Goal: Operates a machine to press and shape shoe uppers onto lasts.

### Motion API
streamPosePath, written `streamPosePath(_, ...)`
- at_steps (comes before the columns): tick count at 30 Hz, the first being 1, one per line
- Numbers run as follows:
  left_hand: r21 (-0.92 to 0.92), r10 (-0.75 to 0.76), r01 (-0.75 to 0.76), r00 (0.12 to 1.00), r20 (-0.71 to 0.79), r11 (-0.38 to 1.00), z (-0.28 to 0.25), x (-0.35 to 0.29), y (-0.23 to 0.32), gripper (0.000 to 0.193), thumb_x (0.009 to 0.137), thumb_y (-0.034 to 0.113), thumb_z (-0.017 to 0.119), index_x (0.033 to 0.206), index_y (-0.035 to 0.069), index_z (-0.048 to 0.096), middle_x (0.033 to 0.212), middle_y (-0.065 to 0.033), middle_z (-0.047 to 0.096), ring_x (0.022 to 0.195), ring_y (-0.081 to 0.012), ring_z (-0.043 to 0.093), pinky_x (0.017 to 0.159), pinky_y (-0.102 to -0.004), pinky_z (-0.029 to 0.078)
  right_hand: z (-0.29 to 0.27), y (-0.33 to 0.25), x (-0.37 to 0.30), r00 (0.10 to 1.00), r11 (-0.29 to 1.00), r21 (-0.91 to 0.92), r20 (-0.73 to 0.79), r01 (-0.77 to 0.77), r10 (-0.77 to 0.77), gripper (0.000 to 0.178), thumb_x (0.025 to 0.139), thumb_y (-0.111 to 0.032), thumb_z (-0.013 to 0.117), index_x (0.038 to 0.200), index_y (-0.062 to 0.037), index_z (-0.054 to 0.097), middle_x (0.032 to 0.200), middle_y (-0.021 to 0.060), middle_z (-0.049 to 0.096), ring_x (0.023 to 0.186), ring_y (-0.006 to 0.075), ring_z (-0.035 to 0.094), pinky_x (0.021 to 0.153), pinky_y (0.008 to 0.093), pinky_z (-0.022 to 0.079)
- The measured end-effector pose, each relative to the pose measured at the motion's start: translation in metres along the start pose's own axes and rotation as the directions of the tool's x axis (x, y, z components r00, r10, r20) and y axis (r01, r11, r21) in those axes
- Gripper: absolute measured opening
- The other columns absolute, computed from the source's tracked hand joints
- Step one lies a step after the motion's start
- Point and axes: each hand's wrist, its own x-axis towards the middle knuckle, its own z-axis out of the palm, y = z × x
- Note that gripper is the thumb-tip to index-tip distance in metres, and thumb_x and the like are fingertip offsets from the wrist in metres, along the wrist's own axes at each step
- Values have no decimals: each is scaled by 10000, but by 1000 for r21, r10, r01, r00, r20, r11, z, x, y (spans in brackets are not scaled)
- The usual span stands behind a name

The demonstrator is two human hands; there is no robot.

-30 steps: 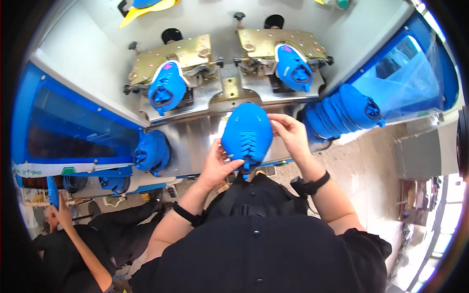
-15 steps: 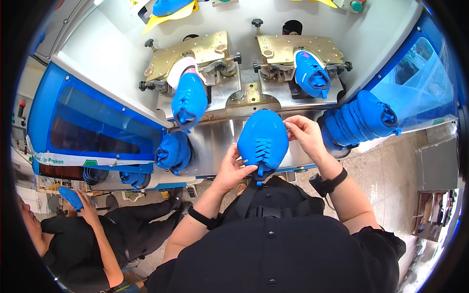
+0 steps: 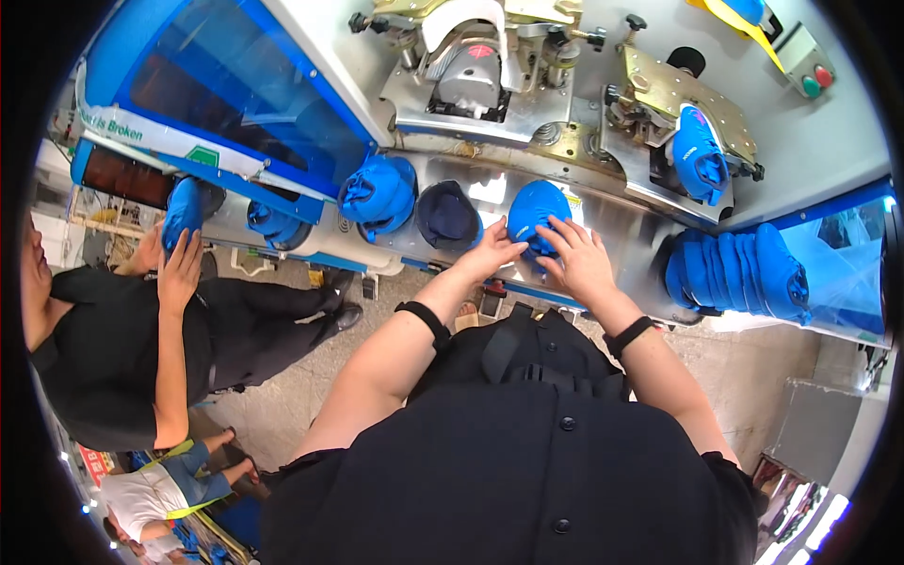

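Counter (image 3: 617,224): metal
Stacked uppers (image 3: 739,271): 3 o'clock end, may topple if bumped
Blue upper (image 3: 539,202): mid-counter, might skid if pressed unevenly
Left hand (image 3: 492,252): its 7 o'clock edge, can't tell if pinching
Right hand (image 3: 582,256): fingers spread over it

The shoe (image 3: 537,201) and the stack (image 3: 730,268) look like matt cloth, the desk (image 3: 629,237) like smooth, shiny metal, the plate (image 3: 662,83) like satiny, brassy metal, the window (image 3: 240,89) like glossy, see-through plastic, the film (image 3: 847,273) like thin, crinkled, shiny plastic, and the shirt (image 3: 452,461) like matt cloth with smooth buttons (image 3: 567,424).
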Motion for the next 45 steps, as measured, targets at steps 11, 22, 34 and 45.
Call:
streamPosePath(11,101,-87,87,996,0,991,-61,-43,-8,534,851,31,709,1344,-1,508,1190,-116,624,1087,-182,620,926,-310,523,12,-86,131,894,894,94,-145,438,-423,600,711,-54,704,1279,-188,565,1420,46,482,1239,280,501,1033,444,412)
streamPosePath(22,601,283,-57,915,-288,797,-84,-153,82,541,742,173,840,1198,40,582,1190,-81,590,1103,-191,611,895,-323,517,-6,-67,172,908,253,898,400,-360,-126,442,907,-294,707,1212,-3,575,1078,52,680,930,96,645,842,260,526)
streamPosePath(34,572,652,-438,718,-241,694,-58,-162,140,1012,629,194,910,1458,126,334,1497,-181,254,1269,-336,475,964,-403,517,-10,-104,145,835,-368,766,547,-528,-60,395,948,-304,644,1240,-54,553,1083,37,673,926,132,674,842,325,562)
streamPosePath(45,896,822,-45,419,-385,442,-113,-124,176,612,761,299,810,1278,85,564,1315,-188,520,1198,-371,517,990,-450,435,-33,-99,150,838,-73,842,539,-534,90,344,1011,-315,533,1249,-67,530,1176,69,638,986,153,631,847,290,512)
